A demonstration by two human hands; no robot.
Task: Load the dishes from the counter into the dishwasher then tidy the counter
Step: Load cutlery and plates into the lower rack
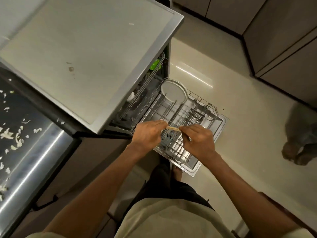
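Observation:
I look straight down at the open dishwasher. Its lower rack [199, 109] is pulled out over the lowered door [220, 122]. A pale round plate [173, 91] stands on edge at the rack's back left. Above the rack's front, my left hand [147, 134] and my right hand [199, 141] each pinch one end of a thin, light wooden utensil [173, 128] held level between them. A metal piece shows under my right hand. A green item [155, 64] sits in the upper rack [145, 86], mostly hidden under the counter.
The grey counter [85, 57] above the dishwasher bears a small brown stain [71, 68]. A dark surface [15, 117] at left is strewn with pale food scraps, beside a steel ledge [39, 162]. Another person's feet [296, 152] stand on the floor at right. Cabinets [283, 40] line the back right.

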